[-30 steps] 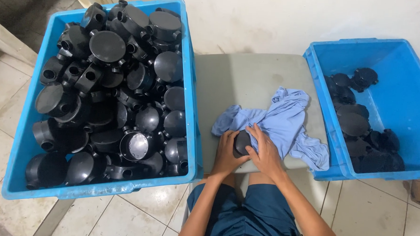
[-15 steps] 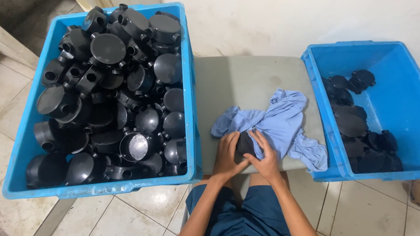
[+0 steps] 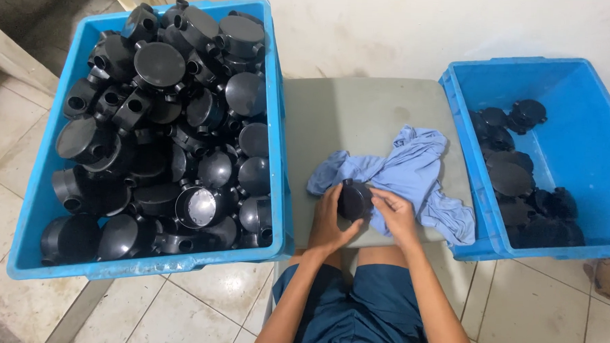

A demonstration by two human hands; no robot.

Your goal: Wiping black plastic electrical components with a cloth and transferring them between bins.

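A round black plastic junction box (image 3: pixel 354 198) stands on its edge near the front of a grey table (image 3: pixel 352 115). My left hand (image 3: pixel 331 221) cups it from the left and below. My right hand (image 3: pixel 395 215) presses a light blue cloth (image 3: pixel 408 172) against its right side, fingers bunched in the fabric. The cloth spreads out behind and to the right of both hands.
A big blue crate (image 3: pixel 275 108) heaped with several black junction boxes (image 3: pixel 160 65) stands on the left. A second blue crate (image 3: pixel 582 101) on the right holds several of the same boxes (image 3: pixel 512 179) along its left side. Tiled floor (image 3: pixel 532 318) lies below, a white wall behind.
The black box came out from under the cloth and now stands more exposed. My right hand slid off its top to the right, bunching the cloth at its side.
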